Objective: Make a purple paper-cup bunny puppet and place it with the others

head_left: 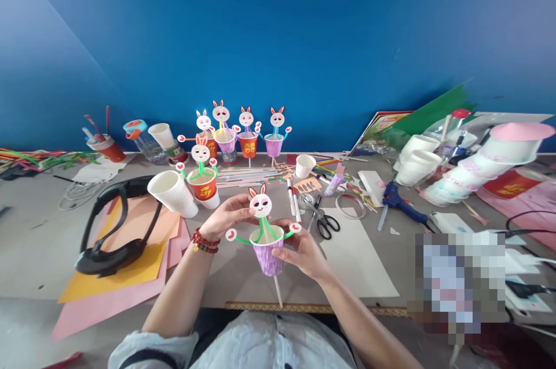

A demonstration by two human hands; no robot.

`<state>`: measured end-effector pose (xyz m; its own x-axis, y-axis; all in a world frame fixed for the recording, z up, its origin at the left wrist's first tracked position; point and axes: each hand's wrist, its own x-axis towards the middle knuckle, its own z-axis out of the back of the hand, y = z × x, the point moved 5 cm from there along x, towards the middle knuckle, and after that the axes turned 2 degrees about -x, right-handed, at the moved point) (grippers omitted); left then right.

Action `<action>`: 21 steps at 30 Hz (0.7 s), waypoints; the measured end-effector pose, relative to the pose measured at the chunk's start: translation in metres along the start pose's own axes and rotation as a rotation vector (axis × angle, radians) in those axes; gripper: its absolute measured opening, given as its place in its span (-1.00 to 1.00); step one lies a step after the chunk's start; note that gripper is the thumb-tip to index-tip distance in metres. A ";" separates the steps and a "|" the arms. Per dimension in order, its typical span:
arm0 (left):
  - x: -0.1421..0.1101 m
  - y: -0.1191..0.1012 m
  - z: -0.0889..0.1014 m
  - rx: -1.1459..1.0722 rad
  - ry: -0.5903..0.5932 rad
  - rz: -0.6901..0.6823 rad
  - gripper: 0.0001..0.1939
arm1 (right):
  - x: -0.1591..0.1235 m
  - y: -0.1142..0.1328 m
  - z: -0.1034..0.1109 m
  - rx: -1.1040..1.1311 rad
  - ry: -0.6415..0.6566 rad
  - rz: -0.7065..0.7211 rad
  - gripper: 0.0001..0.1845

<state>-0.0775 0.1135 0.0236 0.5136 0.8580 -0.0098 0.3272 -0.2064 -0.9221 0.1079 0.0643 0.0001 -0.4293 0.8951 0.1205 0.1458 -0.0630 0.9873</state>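
Observation:
Close in front of me is a purple-coloured paper cup point(268, 259) on a white stick point(278, 292). A round paper rabbit head point(261, 206) with pink-lined ears rises from it on green stems point(263, 233). Two green arms reach out over the rim, each ending in a round paw point(231, 235) with a red mark. My left hand point(230, 217) pinches the rabbit head at its left edge. Around the right side of the cup closes my right hand point(306, 252), its thumb on the front and its other fingers partly hidden behind.
Several finished rabbit cups point(248, 143) stand along the blue wall. Stacked white cups point(174, 192) and a black headset point(117, 230) on coloured paper lie left. Black-handled scissors point(327, 224), a tape roll point(350, 205), a blue glue gun point(402, 204) and a cup tower point(486, 166) are right.

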 end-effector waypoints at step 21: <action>0.019 0.042 0.017 -0.370 0.003 0.094 -0.67 | 0.009 -0.014 0.003 0.095 -0.075 -0.063 -0.49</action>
<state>-0.0672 0.1288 -0.0216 0.5569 0.8261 -0.0862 0.5425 -0.4403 -0.7154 0.1050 0.0750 -0.0130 -0.3731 0.9266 0.0467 0.2058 0.0335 0.9780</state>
